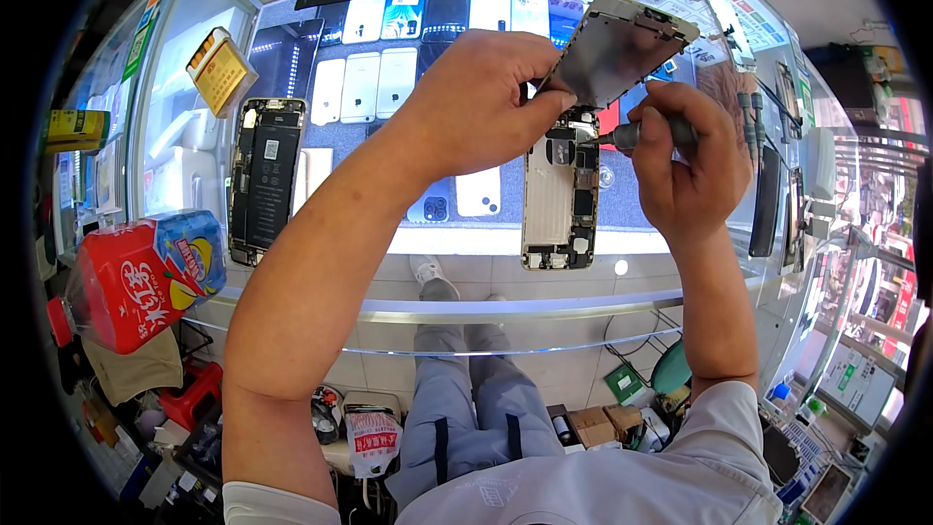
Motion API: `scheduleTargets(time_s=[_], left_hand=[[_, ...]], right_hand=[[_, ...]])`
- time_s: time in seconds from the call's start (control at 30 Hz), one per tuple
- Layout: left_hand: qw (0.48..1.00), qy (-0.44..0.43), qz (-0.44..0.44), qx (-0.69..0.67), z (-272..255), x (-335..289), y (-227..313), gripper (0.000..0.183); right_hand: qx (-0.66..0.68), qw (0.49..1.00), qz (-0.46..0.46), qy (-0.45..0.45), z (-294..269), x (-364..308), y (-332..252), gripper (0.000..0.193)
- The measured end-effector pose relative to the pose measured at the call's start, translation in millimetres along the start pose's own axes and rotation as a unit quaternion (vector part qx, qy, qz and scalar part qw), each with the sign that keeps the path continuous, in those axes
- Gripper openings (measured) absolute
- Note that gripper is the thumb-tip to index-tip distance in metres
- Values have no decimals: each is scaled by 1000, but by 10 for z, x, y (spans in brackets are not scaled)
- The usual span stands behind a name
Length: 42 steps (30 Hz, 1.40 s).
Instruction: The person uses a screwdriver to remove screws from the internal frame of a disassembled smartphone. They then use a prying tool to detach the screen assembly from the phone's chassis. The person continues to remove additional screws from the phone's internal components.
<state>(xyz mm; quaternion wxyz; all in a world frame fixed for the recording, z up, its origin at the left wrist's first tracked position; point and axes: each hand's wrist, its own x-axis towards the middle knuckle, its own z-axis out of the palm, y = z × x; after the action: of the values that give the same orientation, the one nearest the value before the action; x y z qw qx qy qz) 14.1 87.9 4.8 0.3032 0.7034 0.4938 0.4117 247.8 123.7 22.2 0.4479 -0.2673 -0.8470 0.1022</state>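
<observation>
My left hand (496, 102) pinches the lower left edge of a phone screen assembly (622, 53), which is tilted up so that its metal back shows. Below it lies an opened phone body (559, 199) on the glass counter, with no battery in its tray and its boards bare. In my right hand (690, 160) is a grey screwdriver (661, 134), its tip pointing left at the upper end of the phone body. Whether the tip touches a screw is too small to tell. A second opened phone body (269, 180), with a black battery in it, lies at the left.
Several phones (362, 87) lie on blue cloth under the glass. A yellow cigarette pack (222, 73) and a red-labelled drink bottle (146, 277) stand at the left. More screwdrivers (752, 122) and a long black bar (765, 202) are at the right. The counter's front edge (466, 309) runs before me.
</observation>
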Motion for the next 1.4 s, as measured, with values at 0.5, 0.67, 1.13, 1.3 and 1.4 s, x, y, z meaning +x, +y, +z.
scheduleTargets(time_s=[0.5,0.67,1.13,1.3,1.4], left_hand=[[1000,10,16,23,13,-3,-33,17],[999,6,36,38,0,2,-64,19],[1000,-1,11,20,8,1,-36,17],[999,-7,0,35,-5,-7,-33,16],[1000,0,13,29,-6,-3,-26,17]], right_hand=[[-103,976,-89,-170,-184,261,-223,21],[-6,971,-100,-217,-199,416,-289,24],[0,984,-47,-170,-160,352,-223,34],[25,983,-53,-173,-205,367,-249,30],[13,986,-15,-163,-205,341,-276,24]])
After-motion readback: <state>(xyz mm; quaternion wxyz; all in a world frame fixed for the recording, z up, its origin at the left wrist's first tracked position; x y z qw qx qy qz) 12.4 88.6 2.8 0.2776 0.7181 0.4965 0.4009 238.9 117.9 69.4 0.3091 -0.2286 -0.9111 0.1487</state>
